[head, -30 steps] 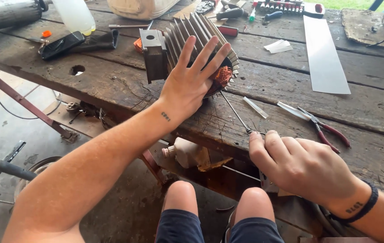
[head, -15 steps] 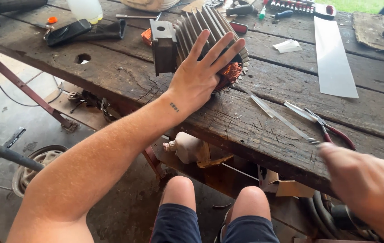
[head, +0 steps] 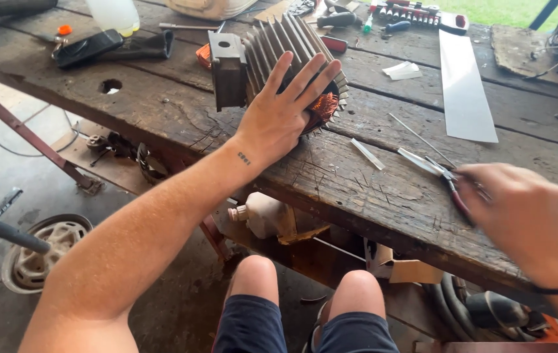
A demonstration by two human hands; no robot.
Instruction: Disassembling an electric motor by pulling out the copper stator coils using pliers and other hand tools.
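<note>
I see one long wooden tabletop (head: 161, 111) of weathered planks, with a round hole in it toward the left. On it lies one finned motor housing (head: 272, 49), grey and ribbed, on its side near the middle, with copper windings (head: 323, 104) showing at its open end. My left hand (head: 279, 117) lies flat on that open end, fingers spread wide, palm pressed against the housing.

Behind it, to the right, one long pale metal strip (head: 465, 88) lies across the planks. At the far left edge I count one translucent plastic bottle (head: 114, 13), and beside it one dark pouch-like item (head: 106, 47) with an orange cap (head: 64, 29) close by.

My right hand (head: 527, 216) is at the right, blurred, its fingers curled over the red handles of one pair of pliers (head: 445, 180) that lies on the tabletop; I cannot tell whether it actually grips them. Just left of the pliers lie two thin things: one long wire rod (head: 419, 138) and one short flat sliver (head: 366, 153).

At the far edge sits one rack of screwdriver bits (head: 404, 11) among a few loose tools, too small to count.

Below the tabletop I see my two knees (head: 256, 278), one wheel rim (head: 47, 252) on the floor at left, and a pale plastic bottle (head: 262, 214) under the planks.
</note>
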